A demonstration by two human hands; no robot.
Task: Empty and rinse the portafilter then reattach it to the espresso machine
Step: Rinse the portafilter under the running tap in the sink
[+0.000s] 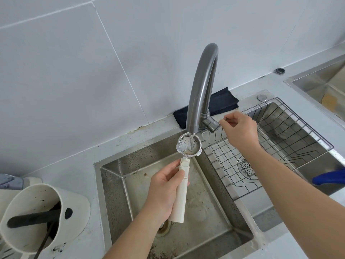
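Observation:
My left hand (pixel 165 186) grips the white handle of the portafilter (pixel 182 187) over the left sink basin. Its round metal basket (pixel 189 145) sits right under the spout of the grey curved faucet (pixel 200 86), and water runs into it; brown coffee residue clings inside. My right hand (pixel 239 128) is at the faucet's thin lever (pixel 223 120), pinching its tip with thumb and forefinger beside the valve body (pixel 211 125). The espresso machine is not clearly in view.
The steel sink (pixel 115 176) has coffee grounds scattered on its floor and a drain below my left wrist. A wire rack (pixel 270 152) spans the right basin. A white knock box (pixel 44 215) with a black bar stands at the left. A dark cloth (pixel 222 103) lies behind the faucet.

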